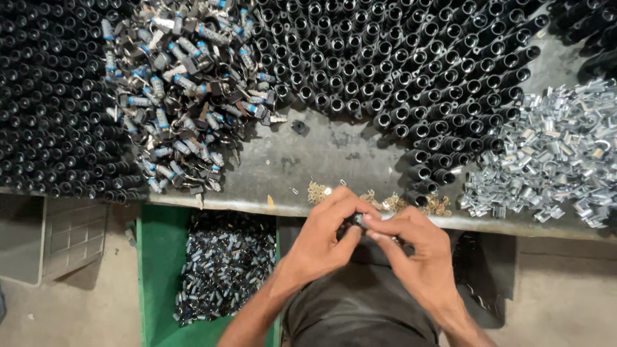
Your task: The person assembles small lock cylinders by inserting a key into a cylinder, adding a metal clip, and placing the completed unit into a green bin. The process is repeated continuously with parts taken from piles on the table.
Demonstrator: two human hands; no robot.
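Pinching small dark part [358,220], mostly hidden, both hands' grip closed, left hand [324,234], right hand [411,247].

Just beyond the fingertips [360,222], small brass-coloured metal bits [411,204] crowd the edge of the grey worktable [334,160]; past them lies bare tabletop, with one small black ring [298,126] on it. Upright black metal cylinders [398,71] block farther ahead, a heap of keyed lock cores [186,90] lies forward-left, and shiny silver clips [553,154] forward-right.
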